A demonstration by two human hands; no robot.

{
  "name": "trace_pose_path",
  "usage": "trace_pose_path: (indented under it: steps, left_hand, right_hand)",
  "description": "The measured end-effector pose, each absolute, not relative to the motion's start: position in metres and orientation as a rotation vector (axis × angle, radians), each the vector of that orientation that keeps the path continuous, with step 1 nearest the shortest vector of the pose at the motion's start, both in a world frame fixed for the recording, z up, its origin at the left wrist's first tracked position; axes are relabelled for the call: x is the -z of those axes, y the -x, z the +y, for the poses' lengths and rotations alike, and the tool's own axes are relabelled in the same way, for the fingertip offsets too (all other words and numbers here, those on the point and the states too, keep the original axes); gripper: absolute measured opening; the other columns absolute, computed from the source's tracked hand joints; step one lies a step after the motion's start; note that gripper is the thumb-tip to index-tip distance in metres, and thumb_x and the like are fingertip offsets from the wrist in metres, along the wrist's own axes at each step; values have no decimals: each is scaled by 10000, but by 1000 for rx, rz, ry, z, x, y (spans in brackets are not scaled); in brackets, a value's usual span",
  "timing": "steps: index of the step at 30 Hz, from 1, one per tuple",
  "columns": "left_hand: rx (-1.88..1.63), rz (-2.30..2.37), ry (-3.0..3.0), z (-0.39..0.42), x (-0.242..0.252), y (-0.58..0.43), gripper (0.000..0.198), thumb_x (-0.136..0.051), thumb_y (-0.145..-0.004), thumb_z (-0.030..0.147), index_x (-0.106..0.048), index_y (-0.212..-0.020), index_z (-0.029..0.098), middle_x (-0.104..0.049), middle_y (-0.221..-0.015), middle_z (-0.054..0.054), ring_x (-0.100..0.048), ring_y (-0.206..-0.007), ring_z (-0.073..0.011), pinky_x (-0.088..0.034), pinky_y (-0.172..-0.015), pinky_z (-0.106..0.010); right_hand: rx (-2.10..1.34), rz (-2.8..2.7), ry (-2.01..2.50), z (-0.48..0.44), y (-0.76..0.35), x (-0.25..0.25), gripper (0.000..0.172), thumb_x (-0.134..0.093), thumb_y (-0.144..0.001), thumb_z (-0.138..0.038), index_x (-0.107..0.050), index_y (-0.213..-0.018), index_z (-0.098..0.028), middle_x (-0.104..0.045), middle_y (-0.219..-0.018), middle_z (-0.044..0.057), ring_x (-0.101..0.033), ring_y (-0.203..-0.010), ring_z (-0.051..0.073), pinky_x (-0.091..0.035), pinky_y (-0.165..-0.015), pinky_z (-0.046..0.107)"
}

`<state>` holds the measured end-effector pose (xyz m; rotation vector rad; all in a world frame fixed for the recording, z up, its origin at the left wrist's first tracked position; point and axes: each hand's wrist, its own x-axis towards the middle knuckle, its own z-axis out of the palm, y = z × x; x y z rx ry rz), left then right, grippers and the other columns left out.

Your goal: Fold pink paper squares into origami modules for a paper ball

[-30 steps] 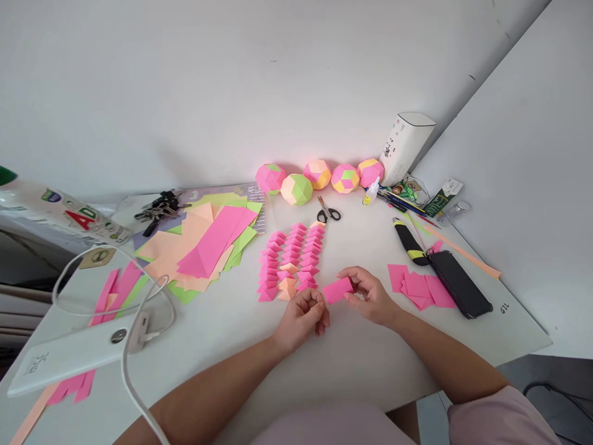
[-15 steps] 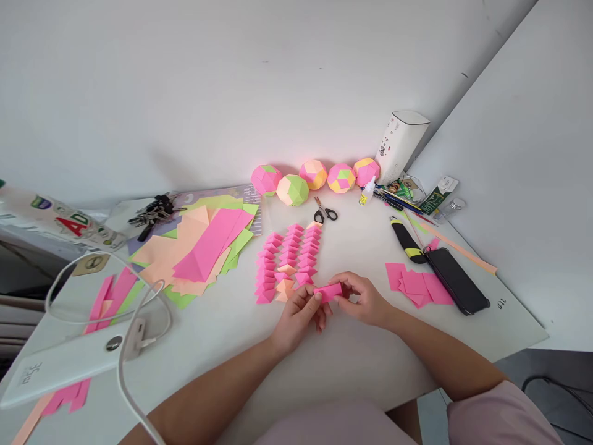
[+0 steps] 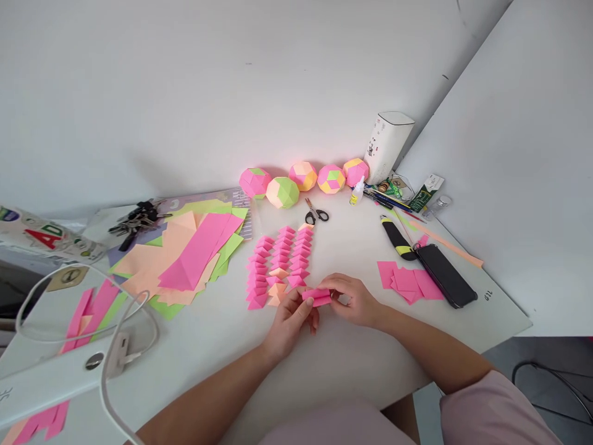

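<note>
A small folded piece of pink paper [image 3: 317, 297] is held between my two hands, just above the table. My left hand [image 3: 291, 318] pinches its left end between thumb and fingers. At the right end my right hand [image 3: 353, 301] grips it, its fingertips partly hidden behind the paper. Close beyond my left hand stand rows of folded paper units [image 3: 280, 253], mostly pink with a few peach ones. Flat pink paper squares [image 3: 407, 283] lie to the right of my right hand.
Several paper balls [image 3: 283, 192] line the wall, with scissors [image 3: 316, 213] and a glue bottle [image 3: 357, 191] before them. Loose coloured sheets [image 3: 194, 253] and a cabled power bank [image 3: 60, 377] are on the left. On the right lie a cutter [image 3: 397, 238] and a phone [image 3: 447, 275].
The pink paper has been turned between my fingers and now shows a lengthwise crease with a flap lifted. The view has shifted slightly to the right.
</note>
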<state>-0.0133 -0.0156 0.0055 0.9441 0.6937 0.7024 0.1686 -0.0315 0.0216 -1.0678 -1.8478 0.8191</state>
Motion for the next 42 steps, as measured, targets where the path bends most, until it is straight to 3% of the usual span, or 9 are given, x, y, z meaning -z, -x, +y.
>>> trace_pose_path:
  steps: [6,16,18,21,24,28,36,42]
  left_hand:
    - [-689,719,-950,-15,-5,13,274,-620,-800,342,-553,-995,161,-560,-572,30,-511,-505,-106,-450,-475,-233]
    - [-667,788,-1004,-14,-8,7,328,-568,-820,472,-573,-789,146,-610,-475,8,-505,-374,-104,-417,-404,-224]
    - [-675,782,-999,-14,-9,6,339,-558,-822,488,-565,-799,150,-614,-470,8,-512,-371,-107,-422,-400,-222]
    - [-687,788,-1003,-13,-9,6,357,-537,-832,503,-559,-787,150,-616,-473,7,-521,-374,-107,-430,-403,-220]
    - [-689,792,-1015,-13,-7,6,379,-520,-840,513,-565,-759,145,-615,-486,0,-534,-385,-110,-435,-402,-221]
    - [-677,777,-1020,-13,-5,7,380,-496,-857,504,-559,-751,144,-611,-494,-2,-550,-400,-114,-452,-413,-226]
    - [-628,699,-1007,-16,-7,10,416,-418,-888,517,-572,-832,134,-642,-749,-56,-616,-545,-135,-488,-480,-256]
    - [-633,705,-1035,-17,-8,10,352,-570,-816,484,-537,-915,148,-647,-790,-49,-615,-550,-135,-487,-480,-261]
  right_hand:
    - [-806,-1878,1028,-32,-169,-18,434,-473,-772,-44,-580,-1167,-185,-606,-1057,112,-609,-938,181,-548,-700,287]
    - [-849,-1912,1006,-32,-172,-17,602,-489,-734,-26,-449,-1300,-228,-484,-1231,123,-543,-1063,200,-545,-668,257]
    - [-854,-1913,991,-31,-172,-19,537,-502,-745,-37,-489,-1245,-233,-468,-1237,119,-570,-974,174,-541,-672,265]
    - [-877,-1912,973,-31,-172,-21,274,-562,-773,-96,-597,-1021,-207,-478,-1195,112,-584,-810,130,-539,-684,286]
    - [-901,-1901,990,-31,-172,-21,42,-619,-797,-202,-632,-831,-182,-511,-1129,110,-581,-856,157,-537,-717,306]
    - [-931,-1869,1028,-31,-170,-24,130,-605,-834,-265,-678,-770,-178,-583,-958,91,-587,-859,172,-521,-767,328]
    - [-1044,-1702,1183,-30,-168,-32,190,-639,-808,-327,-687,-716,-168,-585,-736,48,-563,-644,129,-497,-579,261]
    - [-1024,-1654,1217,-31,-166,-32,224,-656,-788,-358,-677,-676,-165,-604,-693,47,-549,-604,120,-466,-523,245]
